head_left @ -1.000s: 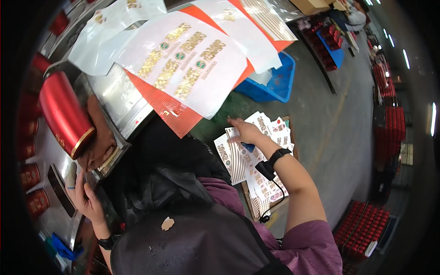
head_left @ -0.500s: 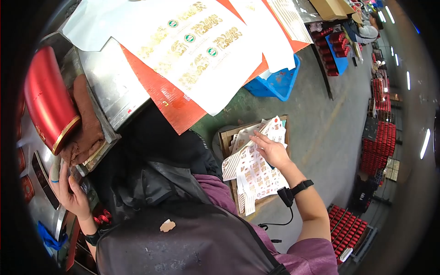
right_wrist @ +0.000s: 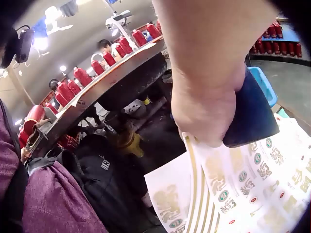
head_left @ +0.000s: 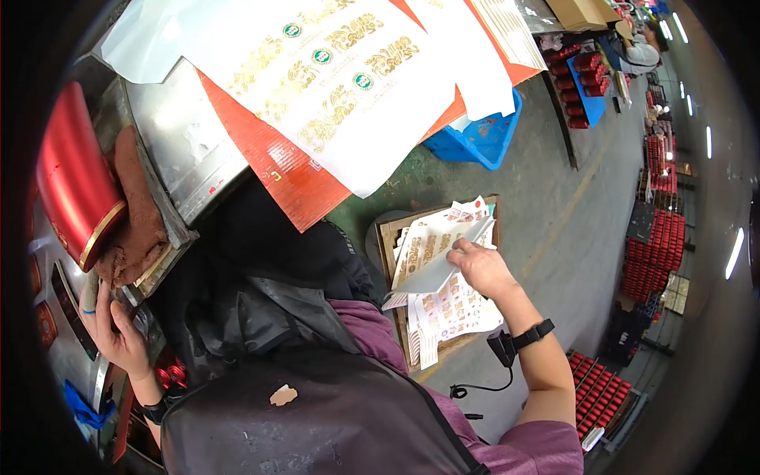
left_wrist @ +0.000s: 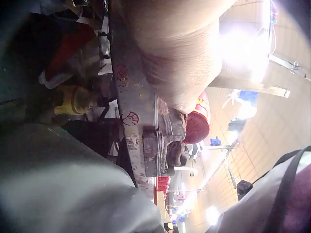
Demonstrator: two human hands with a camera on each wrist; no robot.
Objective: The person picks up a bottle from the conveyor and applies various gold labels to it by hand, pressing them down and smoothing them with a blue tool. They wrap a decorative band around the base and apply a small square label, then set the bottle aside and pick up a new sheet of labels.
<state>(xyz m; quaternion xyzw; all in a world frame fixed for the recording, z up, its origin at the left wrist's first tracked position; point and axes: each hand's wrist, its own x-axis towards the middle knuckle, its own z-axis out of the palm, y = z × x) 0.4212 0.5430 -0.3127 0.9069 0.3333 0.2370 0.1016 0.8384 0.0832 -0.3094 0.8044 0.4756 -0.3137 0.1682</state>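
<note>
My right hand [head_left: 484, 269] pinches a printed sheet [head_left: 431, 277] with gold patterns; its pale underside shows as it bends up from the pile. A dark blue flat piece [right_wrist: 252, 114] sits against this hand's palm side in the right wrist view. Beneath are more printed sheets [head_left: 459, 309] in a shallow wooden tray [head_left: 386, 249]. My left hand [head_left: 119, 336] is at the table edge, fingers extended, one wearing a pale cover with a blue band. Near its fingertips, a large red canister [head_left: 75, 178] with a gold rim lies on a brown cloth [head_left: 142, 218].
Large gold-printed white sheets [head_left: 340, 87] and an orange-red board [head_left: 273, 170] overhang the metal table [head_left: 178, 131]. A blue bin [head_left: 491, 142] stands on the floor beyond. Red canisters [head_left: 586, 404] stand in rows at lower right. A phone [head_left: 70, 297] lies left.
My right hand reached over the pile, then drew back toward the right and lifted a sheet's edge, bending it up. The left hand stays by the table edge. The head view has shifted.
</note>
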